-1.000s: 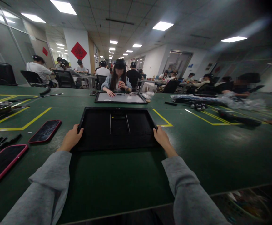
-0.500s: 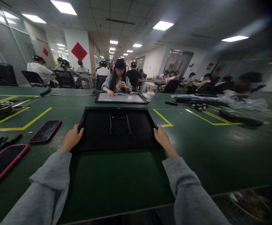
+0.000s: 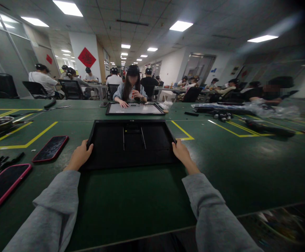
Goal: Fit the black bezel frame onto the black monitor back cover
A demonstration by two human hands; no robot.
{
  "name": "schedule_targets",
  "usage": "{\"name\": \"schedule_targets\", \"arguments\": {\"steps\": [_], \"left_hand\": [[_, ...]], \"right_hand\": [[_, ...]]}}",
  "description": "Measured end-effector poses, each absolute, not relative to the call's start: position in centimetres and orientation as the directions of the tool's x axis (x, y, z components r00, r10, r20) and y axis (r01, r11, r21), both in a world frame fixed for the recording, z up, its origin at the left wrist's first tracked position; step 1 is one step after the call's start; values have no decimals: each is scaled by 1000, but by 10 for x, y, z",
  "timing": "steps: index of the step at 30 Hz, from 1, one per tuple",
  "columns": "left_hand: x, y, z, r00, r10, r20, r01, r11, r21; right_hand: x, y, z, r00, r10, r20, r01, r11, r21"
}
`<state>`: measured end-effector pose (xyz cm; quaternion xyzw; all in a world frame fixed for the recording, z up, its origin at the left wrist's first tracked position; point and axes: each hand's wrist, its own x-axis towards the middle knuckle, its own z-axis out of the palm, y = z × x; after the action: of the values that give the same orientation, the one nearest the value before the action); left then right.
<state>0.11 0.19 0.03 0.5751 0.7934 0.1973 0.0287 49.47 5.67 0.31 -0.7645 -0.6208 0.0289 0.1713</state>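
A black flat panel (image 3: pixel 131 141), like the back of a monitor, lies on the green table (image 3: pixel 131 203) in front of me. My left hand (image 3: pixel 80 155) grips its left edge, fingers curled round the rim. My right hand (image 3: pixel 181 154) grips its right edge the same way. Both arms wear grey sleeves. Two thin bars and a small central block show on the panel's surface.
Two red-edged phones (image 3: pixel 51 148) (image 3: pixel 2 182) lie at the left, beside small black tools (image 3: pixel 4 161). A person across the table has a white-faced panel (image 3: pixel 134 109). Yellow floor-style lines (image 3: pixel 23 134) mark the table. Plastic-wrapped parts (image 3: pixel 247 110) lie at the far right. Other people sit behind.
Nothing has moved on the table; only my view shifted slightly downward. Both hands keep their hold on the panel.
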Motion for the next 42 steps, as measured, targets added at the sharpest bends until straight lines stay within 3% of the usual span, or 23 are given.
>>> {"name": "schedule_targets", "arguments": {"steps": [25, 37, 39, 42], "left_hand": [[2, 1, 1, -333, 925, 181, 899, 254, 356], [6, -5, 9, -306, 922, 238, 931, 237, 277], [9, -7, 12, -301, 913, 275, 931, 219, 291], [16, -13, 21, -300, 837, 458, 929, 148, 338]], "right_hand": [[494, 53, 4, 225, 958, 177, 941, -167, -295], [496, 54, 5, 215, 957, 196, 931, -140, -336], [495, 55, 6, 213, 949, 231, 930, -124, -347], [493, 54, 14, 236, 901, 363, 916, -81, -393]]}}
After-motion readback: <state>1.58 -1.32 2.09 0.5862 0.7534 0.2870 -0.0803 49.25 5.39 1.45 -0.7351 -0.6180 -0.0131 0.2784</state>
